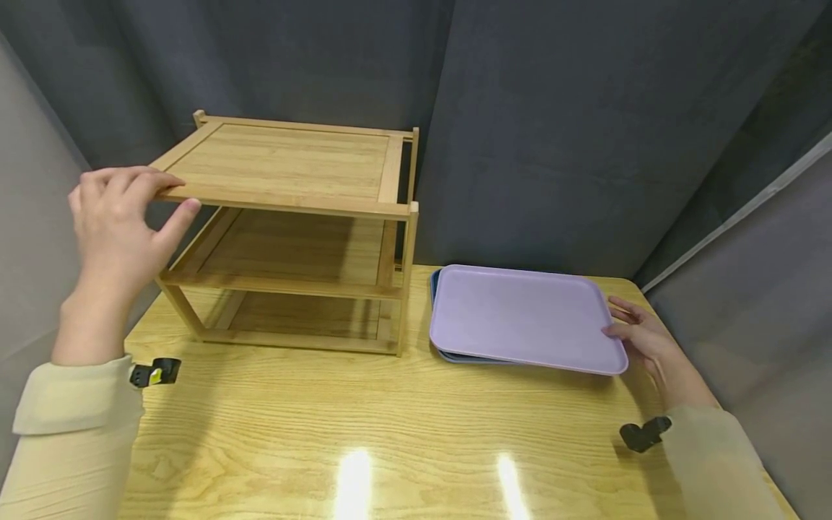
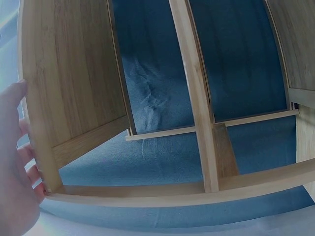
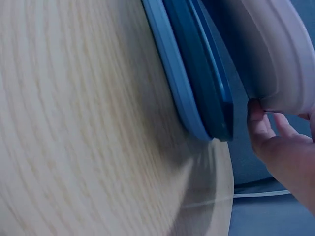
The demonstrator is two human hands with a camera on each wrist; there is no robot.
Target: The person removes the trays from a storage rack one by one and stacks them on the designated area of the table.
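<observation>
Lilac tray (image 1: 520, 315): right hand (image 1: 643, 341) fingers lift its edge; left hand (image 1: 117, 224) fingers grip rack (image 1: 286, 217) shelf.

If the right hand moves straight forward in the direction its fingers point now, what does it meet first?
The right hand already touches the flat lilac plastic tray at its right edge. Going further left, it would probably push that tray towards the three-tier bamboo shelf rack.
</observation>
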